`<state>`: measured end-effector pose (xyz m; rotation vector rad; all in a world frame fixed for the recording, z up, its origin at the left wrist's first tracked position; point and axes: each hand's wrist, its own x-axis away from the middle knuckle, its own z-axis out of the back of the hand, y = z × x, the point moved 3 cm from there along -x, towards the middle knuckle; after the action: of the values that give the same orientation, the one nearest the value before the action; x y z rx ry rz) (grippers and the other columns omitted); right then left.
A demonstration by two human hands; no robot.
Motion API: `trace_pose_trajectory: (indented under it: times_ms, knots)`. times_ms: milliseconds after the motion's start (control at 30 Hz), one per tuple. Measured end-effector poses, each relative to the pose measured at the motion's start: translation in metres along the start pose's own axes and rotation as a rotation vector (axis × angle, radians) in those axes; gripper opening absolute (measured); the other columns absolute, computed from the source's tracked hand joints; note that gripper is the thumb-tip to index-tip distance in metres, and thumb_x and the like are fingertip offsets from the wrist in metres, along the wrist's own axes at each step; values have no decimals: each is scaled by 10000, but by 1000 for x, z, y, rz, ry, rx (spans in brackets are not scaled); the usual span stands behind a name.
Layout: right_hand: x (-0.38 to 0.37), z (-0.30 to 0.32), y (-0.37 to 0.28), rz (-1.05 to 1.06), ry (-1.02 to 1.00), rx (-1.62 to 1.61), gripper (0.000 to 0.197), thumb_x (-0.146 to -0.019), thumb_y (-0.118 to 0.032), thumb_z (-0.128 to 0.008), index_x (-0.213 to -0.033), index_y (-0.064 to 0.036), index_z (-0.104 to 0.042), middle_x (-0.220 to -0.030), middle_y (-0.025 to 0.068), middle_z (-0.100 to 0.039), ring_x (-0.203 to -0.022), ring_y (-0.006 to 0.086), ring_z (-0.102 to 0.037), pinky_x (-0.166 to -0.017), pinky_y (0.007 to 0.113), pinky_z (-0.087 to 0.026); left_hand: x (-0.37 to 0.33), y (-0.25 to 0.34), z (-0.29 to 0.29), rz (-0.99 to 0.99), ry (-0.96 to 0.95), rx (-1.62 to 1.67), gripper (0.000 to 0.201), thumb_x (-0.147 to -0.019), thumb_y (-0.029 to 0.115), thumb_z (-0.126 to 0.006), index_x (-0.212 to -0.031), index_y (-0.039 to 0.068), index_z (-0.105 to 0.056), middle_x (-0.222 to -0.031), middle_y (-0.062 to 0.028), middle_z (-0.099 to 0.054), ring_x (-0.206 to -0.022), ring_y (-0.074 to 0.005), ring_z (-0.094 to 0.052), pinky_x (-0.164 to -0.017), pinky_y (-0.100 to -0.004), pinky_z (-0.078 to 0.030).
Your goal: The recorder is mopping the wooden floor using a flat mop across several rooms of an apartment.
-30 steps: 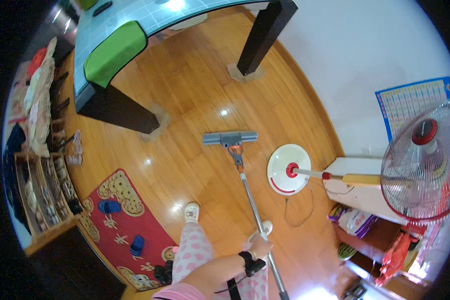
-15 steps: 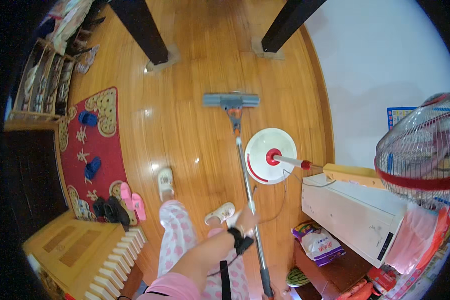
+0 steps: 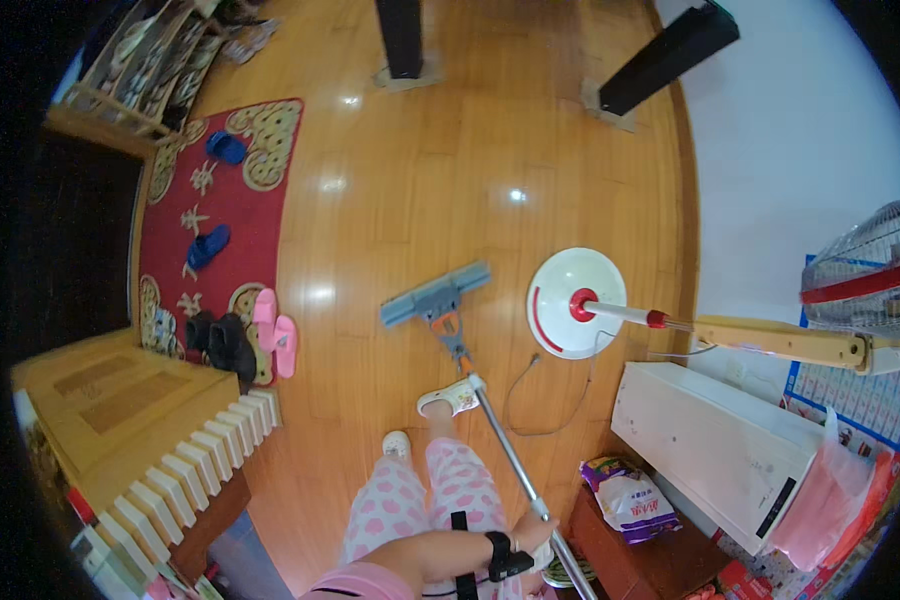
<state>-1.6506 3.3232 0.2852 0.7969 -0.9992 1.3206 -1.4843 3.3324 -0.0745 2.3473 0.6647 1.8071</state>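
Mop head (image 3: 436,294) left of fan base (image 3: 558,325), now slanted, drawn back.
Left hand (image 3: 535,532) grips pole (image 3: 511,450); right hand out of view. Glossy plank floor (image 3: 420,200) around base, red mat (image 3: 242,215) well left of it.

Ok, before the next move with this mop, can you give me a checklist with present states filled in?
1. Left hand gripping the mop pole: ok, closed around it.
2. Right hand's grip: cannot tell, that hand is not visible.
3. Mop head clear of the fan base: ok, a gap shows between them.
4. Mop head clear of the pink slippers: ok, they are apart.
5. Power cord off the floor: not ok, it lies in a loose loop right of the pole.
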Motion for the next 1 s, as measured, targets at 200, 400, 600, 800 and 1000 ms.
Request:
trace_pose_trajectory:
  times_ms: [200,400,600,800,1000]
  knots:
    - [-135,-43,-95,147,11,-149,465,-855,-170,-596,-1287,-94,-440,-965,267,-613,-841,426,-611,-698,456,-502,-45,69,159,-324,392,138,234,-804,206,-587,-698,6,-528,-588,-72,-520,-555,-184,-530,-506,-386,-416]
    - [-262,-134,-231,489,139,-152,522,-852,-198,-598,-1317,-121,-372,-741,256,-604,-686,451,-592,-577,482,-482,-73,87,325,-600,625,43,258,-821,219,-574,-684,3,-544,-575,-67,-555,-517,-173,-550,-462,-368,-432]
    - [-226,-190,-192,555,144,-183,538,-848,-190,-609,-1324,-120,-368,-731,246,-608,-657,430,-600,-567,466,-489,-12,51,307,-478,429,-9,186,-822,176,-565,-739,11,-541,-593,-65,-544,-531,-155,-548,-467,-327,-441]
    - [-89,-170,-89,170,-130,-47,503,-843,-145,-601,-1314,-120,-425,-951,268,-619,-874,413,-618,-710,456,-509,47,-95,158,-458,355,250,211,-817,184,-586,-777,20,-459,-637,-88,-501,-596,-182,-529,-510,-377,-412]
    - [-79,-183,-62,201,-79,41,532,-835,-113,-604,-1330,-127,-410,-945,276,-614,-851,420,-618,-697,445,-516,49,-113,147,-261,237,91,216,-805,194,-589,-759,13,-480,-622,-90,-511,-576,-180,-531,-501,-371,-416]
